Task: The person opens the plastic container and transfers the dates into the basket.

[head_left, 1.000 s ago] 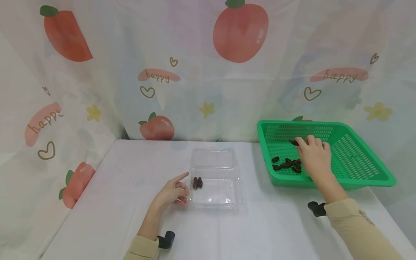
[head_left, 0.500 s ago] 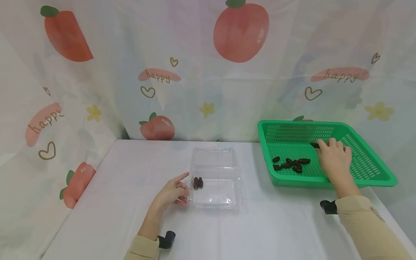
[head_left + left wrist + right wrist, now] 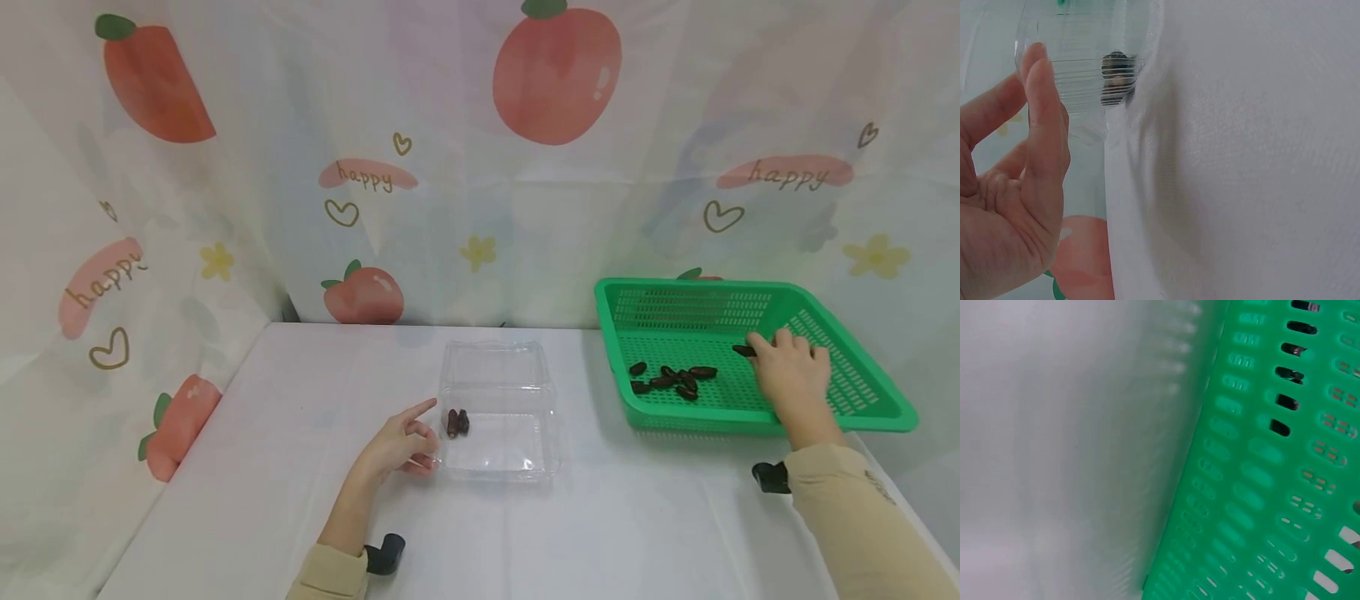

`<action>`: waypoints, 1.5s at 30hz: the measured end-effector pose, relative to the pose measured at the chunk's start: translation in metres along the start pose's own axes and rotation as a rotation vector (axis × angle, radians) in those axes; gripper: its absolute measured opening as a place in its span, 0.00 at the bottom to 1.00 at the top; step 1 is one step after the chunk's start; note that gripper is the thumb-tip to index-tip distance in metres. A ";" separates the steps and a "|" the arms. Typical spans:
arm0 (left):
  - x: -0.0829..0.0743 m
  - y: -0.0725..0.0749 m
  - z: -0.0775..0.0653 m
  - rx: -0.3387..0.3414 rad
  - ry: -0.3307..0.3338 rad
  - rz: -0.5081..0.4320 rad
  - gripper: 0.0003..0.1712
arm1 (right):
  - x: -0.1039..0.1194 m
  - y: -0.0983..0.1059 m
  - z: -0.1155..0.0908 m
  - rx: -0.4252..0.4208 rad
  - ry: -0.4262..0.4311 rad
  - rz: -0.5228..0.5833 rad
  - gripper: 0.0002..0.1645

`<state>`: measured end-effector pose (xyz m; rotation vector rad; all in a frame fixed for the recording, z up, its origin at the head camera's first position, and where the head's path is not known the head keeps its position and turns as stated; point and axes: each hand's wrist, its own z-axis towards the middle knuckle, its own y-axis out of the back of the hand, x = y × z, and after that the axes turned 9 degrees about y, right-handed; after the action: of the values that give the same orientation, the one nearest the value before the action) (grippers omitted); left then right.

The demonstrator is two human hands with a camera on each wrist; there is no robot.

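Observation:
My right hand [image 3: 793, 379] reaches into the green plastic basket [image 3: 840, 333] and pinches a dark brown date [image 3: 744, 351] above its floor. Several more dates [image 3: 684, 380] lie grouped at the basket's left front. To the left, a clear plastic clamshell box [image 3: 495, 450] stands with its lid raised back. Two dates [image 3: 457, 422] lie side by side at the box's left end. My left hand [image 3: 401, 446] is at the box's left side, index finger extended, the others loosely bent. In the left wrist view its fingertips [image 3: 1038, 59] meet the box's ribbed wall. The right wrist view shows no hand.
A white cloth covers the table [image 3: 300, 400]. Behind and at the left hangs a printed curtain [image 3: 480, 208]. The basket's raised rim [image 3: 750, 423] passes beneath my right wrist. Each wrist bears a black camera mount [image 3: 386, 554].
My right hand has moved right and slightly nearer within the basket, carrying the date. Another date that it covered now shows beside the group. My left hand and the box stay put.

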<state>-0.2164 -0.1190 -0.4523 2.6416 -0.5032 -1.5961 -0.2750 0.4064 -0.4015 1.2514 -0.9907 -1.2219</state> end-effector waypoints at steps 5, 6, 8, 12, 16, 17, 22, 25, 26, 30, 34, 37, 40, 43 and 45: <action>0.001 0.000 0.001 -0.001 -0.006 -0.001 0.41 | 0.000 -0.004 0.000 0.022 0.025 -0.017 0.22; 0.001 0.000 0.001 -0.001 -0.006 -0.002 0.41 | 0.000 -0.004 0.000 0.023 0.031 -0.019 0.22; 0.001 0.000 0.001 0.001 -0.007 -0.004 0.41 | 0.000 -0.006 0.001 0.027 0.044 -0.016 0.22; 0.001 0.000 0.001 0.005 -0.008 -0.001 0.41 | -0.002 -0.007 0.002 0.055 0.076 -0.006 0.22; 0.000 0.000 -0.001 0.010 -0.012 -0.002 0.41 | -0.002 -0.007 0.003 0.103 0.134 0.016 0.20; 0.000 0.000 -0.001 0.009 -0.013 -0.002 0.41 | -0.001 -0.007 0.003 0.115 0.149 0.022 0.20; 0.000 0.000 -0.001 0.009 -0.017 0.002 0.41 | 0.001 -0.007 0.003 0.124 0.204 0.026 0.17; 0.001 0.000 0.000 0.007 -0.016 0.008 0.41 | 0.001 -0.008 0.003 0.116 0.231 0.030 0.17; 0.001 0.000 0.000 0.006 -0.015 0.010 0.41 | 0.000 -0.008 0.004 0.115 0.241 0.030 0.17; 0.000 -0.001 -0.001 0.000 -0.012 0.012 0.41 | -0.001 -0.011 0.006 0.121 0.280 0.025 0.16; -0.001 -0.001 -0.002 -0.002 -0.009 0.007 0.41 | -0.002 -0.011 0.007 0.118 0.290 0.029 0.15; -0.001 -0.001 -0.002 -0.003 -0.007 0.005 0.40 | -0.001 -0.011 0.007 0.110 0.285 0.030 0.15; -0.001 -0.001 -0.001 -0.003 -0.005 0.002 0.40 | 0.000 -0.011 0.007 0.105 0.275 0.031 0.15; -0.001 -0.001 -0.001 0.000 -0.001 -0.004 0.40 | 0.001 -0.009 0.007 0.090 0.252 0.035 0.15; 0.000 -0.001 -0.001 0.001 0.000 -0.007 0.40 | 0.003 -0.007 0.006 0.057 0.230 0.035 0.16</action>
<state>-0.2153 -0.1182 -0.4515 2.6472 -0.4953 -1.5979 -0.2812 0.4031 -0.4085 1.3795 -0.8795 -1.0024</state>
